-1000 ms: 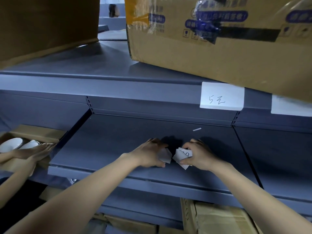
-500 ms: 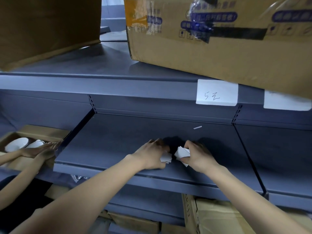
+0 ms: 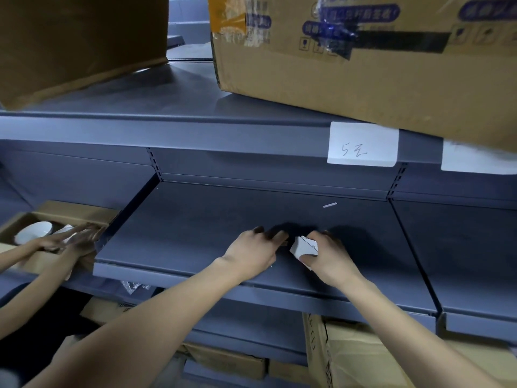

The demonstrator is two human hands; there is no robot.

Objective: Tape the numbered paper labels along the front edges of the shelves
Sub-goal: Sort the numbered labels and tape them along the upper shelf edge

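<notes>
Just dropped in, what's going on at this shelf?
A person is handling paper slips over the middle shelf: the right grip holds them, the left grip curls right beside them. One label marked 52 is already on the upper shelf edge. Another person's hands reach into a box at left.

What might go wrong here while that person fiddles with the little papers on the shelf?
1. The paper labels are small and pinched in the right hand, with the left hand close beside; one may slip or crease.
2. The cardboard box overhangs the upper shelf edge and seems to cover the top of a white label; new labels there may be hidden.
</notes>
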